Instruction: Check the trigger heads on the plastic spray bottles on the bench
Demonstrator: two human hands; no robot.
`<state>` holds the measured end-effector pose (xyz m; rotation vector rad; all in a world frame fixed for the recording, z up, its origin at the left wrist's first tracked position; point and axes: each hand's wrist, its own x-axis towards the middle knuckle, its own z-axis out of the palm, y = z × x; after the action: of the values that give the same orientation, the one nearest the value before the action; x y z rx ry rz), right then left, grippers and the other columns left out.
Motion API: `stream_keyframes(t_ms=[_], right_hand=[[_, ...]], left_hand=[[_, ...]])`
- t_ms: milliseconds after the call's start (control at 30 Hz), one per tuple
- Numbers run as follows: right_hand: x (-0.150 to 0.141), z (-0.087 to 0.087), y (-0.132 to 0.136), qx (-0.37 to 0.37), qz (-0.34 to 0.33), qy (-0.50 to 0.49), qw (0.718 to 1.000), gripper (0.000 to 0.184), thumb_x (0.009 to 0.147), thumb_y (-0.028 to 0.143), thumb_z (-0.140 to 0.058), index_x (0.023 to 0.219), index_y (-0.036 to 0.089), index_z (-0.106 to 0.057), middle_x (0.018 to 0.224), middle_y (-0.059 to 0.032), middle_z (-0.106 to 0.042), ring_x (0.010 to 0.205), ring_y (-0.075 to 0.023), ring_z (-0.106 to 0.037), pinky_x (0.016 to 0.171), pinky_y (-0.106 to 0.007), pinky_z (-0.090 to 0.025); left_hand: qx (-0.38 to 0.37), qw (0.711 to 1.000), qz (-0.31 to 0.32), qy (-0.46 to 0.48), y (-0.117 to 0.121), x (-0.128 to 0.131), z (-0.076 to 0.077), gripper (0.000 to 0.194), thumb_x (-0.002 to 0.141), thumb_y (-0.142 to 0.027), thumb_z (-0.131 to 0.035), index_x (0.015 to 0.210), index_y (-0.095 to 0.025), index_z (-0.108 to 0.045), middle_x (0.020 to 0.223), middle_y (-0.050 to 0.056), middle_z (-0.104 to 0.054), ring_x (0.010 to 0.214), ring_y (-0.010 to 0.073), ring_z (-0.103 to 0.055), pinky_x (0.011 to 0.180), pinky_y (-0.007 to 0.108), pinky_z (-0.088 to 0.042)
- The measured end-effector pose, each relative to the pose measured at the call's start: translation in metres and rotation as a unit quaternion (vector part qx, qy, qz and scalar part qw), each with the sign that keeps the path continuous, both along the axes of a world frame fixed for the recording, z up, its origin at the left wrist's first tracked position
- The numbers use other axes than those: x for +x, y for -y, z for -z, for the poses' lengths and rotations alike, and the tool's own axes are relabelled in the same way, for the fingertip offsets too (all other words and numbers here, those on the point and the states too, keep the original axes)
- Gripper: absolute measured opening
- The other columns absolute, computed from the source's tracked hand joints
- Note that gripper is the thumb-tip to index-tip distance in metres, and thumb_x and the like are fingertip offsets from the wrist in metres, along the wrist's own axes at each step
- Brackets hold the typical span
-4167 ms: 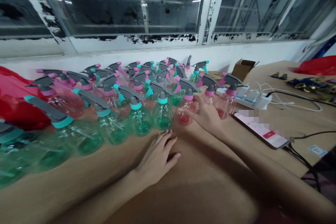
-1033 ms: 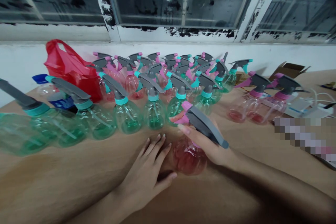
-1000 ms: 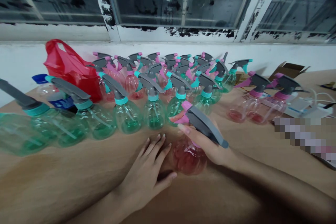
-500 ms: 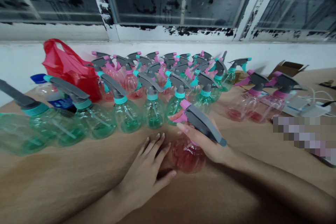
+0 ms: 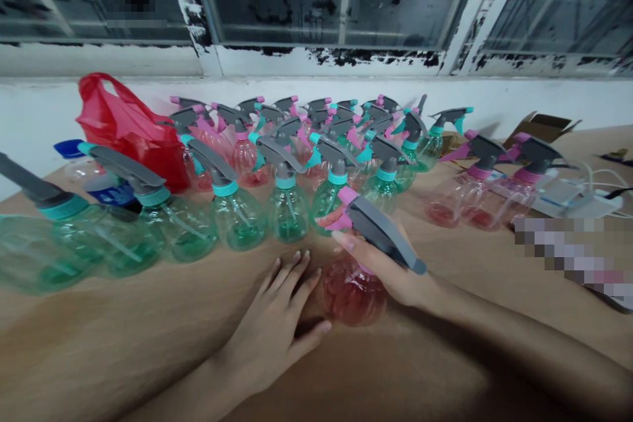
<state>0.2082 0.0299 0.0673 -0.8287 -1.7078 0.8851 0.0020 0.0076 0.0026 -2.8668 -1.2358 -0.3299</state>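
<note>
A pink spray bottle [image 5: 355, 293] with a grey and pink trigger head stands on the wooden table in front of me. My right hand [image 5: 380, 257] is wrapped round its neck, and its fingers reach up to the pink trigger below the nozzle. The nozzle points to the left and away. My left hand [image 5: 281, 320] lies palm down on the table just left of the bottle, fingers spread, holding nothing. Just beyond my hands is a row of green spray bottles [image 5: 240, 217] with turquoise collars.
Behind the front row, pink and green spray bottles crowd together toward the wall. A red plastic bag [image 5: 133, 138] and a blue-capped bottle [image 5: 106, 178] are at left. To the right are two pink spray bottles [image 5: 452, 201], an open cardboard box [image 5: 541, 128] and a white device with cables [image 5: 576, 198].
The view has shifted very slightly. Both hands and the pink spray bottle stay in place.
</note>
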Motion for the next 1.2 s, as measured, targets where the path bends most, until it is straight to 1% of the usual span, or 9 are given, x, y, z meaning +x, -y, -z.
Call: stream_keyframes(t_ms=[233, 467, 533, 667, 867, 933, 1033, 1133, 1200], right_hand=[[0.0010, -0.0016, 0.0027, 0.002, 0.005, 0.008, 1.000, 0.017, 0.086, 0.033, -0.059, 0.100, 0.023, -0.059, 0.096, -0.0003, -0.065, 0.084, -0.0148, -0.062, 0.076, -0.029, -0.050], [-0.0004, -0.0025, 0.0002, 0.007, 0.011, 0.000, 1.000, 0.016, 0.086, 0.036, -0.057, 0.096, 0.023, -0.059, 0.094, -0.0017, -0.065, 0.085, -0.0168, -0.062, 0.080, -0.033, -0.050], [-0.0005, -0.0043, 0.0004, 0.002, 0.015, 0.007, 1.000, 0.018, 0.086, 0.037, -0.058, 0.097, 0.023, -0.059, 0.090, -0.0015, -0.064, 0.079, -0.0160, -0.061, 0.076, -0.032, -0.050], [-0.0009, -0.0066, 0.0018, -0.005, 0.023, 0.033, 0.999, 0.019, 0.084, 0.039, -0.059, 0.091, 0.022, -0.060, 0.076, 0.0013, -0.059, 0.064, -0.0125, -0.057, 0.060, -0.027, -0.048], [-0.0017, -0.0013, -0.0015, 0.010, 0.047, 0.016, 0.999, 0.016, 0.085, 0.035, -0.060, 0.077, 0.021, -0.056, 0.067, 0.0024, -0.057, 0.061, -0.0123, -0.058, 0.055, -0.025, -0.045], [-0.0008, -0.0015, -0.0023, 0.007, 0.036, 0.018, 0.999, 0.014, 0.084, 0.033, -0.061, 0.078, 0.021, -0.057, 0.068, 0.0023, -0.057, 0.062, -0.0124, -0.058, 0.055, -0.025, -0.045], [0.0006, -0.0028, -0.0018, 0.000, 0.009, 0.018, 1.000, 0.012, 0.082, 0.033, -0.063, 0.086, 0.022, -0.060, 0.077, 0.0013, -0.060, 0.067, -0.0130, -0.060, 0.061, -0.026, -0.048], [0.0010, -0.0021, -0.0007, 0.000, 0.017, 0.006, 1.000, 0.017, 0.084, 0.035, -0.061, 0.094, 0.022, -0.061, 0.085, 0.0000, -0.063, 0.069, -0.0127, -0.060, 0.065, -0.026, -0.049], [0.0008, -0.0007, -0.0005, -0.003, 0.020, 0.005, 1.000, 0.019, 0.084, 0.035, -0.061, 0.097, 0.022, -0.061, 0.085, -0.0004, -0.064, 0.070, -0.0127, -0.060, 0.065, -0.026, -0.049]], left_hand=[[-0.007, 1.000, 0.001, -0.014, 0.0015, -0.0001, -0.0002, 0.063, 0.091, -0.058, -0.043, 0.135, -0.012, -0.046, 0.147, 0.016, -0.033, 0.135, 0.0310, -0.030, 0.108, 0.052, -0.027], [-0.001, 1.000, -0.002, -0.011, 0.0007, 0.0001, -0.0004, 0.061, 0.091, -0.057, -0.044, 0.134, -0.014, -0.047, 0.146, 0.014, -0.036, 0.135, 0.0300, -0.031, 0.108, 0.051, -0.026], [-0.004, 1.000, -0.004, -0.012, 0.0007, 0.0003, -0.0016, 0.060, 0.091, -0.057, -0.044, 0.134, -0.015, -0.047, 0.146, 0.013, -0.036, 0.135, 0.0297, -0.031, 0.108, 0.051, -0.027], [-0.007, 1.000, -0.005, -0.015, 0.0013, 0.0005, -0.0025, 0.061, 0.091, -0.057, -0.044, 0.135, -0.015, -0.045, 0.147, 0.014, -0.035, 0.134, 0.0300, -0.032, 0.107, 0.052, -0.028], [-0.004, 1.000, -0.002, -0.016, 0.0013, 0.0001, -0.0014, 0.063, 0.091, -0.058, -0.044, 0.136, -0.013, -0.044, 0.146, 0.015, -0.035, 0.134, 0.0309, -0.032, 0.107, 0.052, -0.028], [-0.003, 1.000, 0.000, -0.016, 0.0010, 0.0002, -0.0012, 0.063, 0.091, -0.058, -0.044, 0.136, -0.013, -0.044, 0.146, 0.015, -0.036, 0.135, 0.0308, -0.031, 0.107, 0.052, -0.028], [-0.004, 1.000, -0.001, -0.017, 0.0003, 0.0004, -0.0005, 0.062, 0.092, -0.057, -0.043, 0.136, -0.013, -0.044, 0.147, 0.015, -0.034, 0.135, 0.0305, -0.031, 0.107, 0.052, -0.028], [-0.002, 1.000, -0.002, -0.014, -0.0002, 0.0002, 0.0006, 0.062, 0.091, -0.057, -0.044, 0.135, -0.013, -0.045, 0.148, 0.015, -0.033, 0.135, 0.0306, -0.031, 0.107, 0.052, -0.027], [-0.003, 1.000, -0.001, -0.012, -0.0003, -0.0001, 0.0011, 0.062, 0.091, -0.057, -0.045, 0.135, -0.013, -0.045, 0.147, 0.015, -0.034, 0.135, 0.0309, -0.031, 0.108, 0.052, -0.027]])
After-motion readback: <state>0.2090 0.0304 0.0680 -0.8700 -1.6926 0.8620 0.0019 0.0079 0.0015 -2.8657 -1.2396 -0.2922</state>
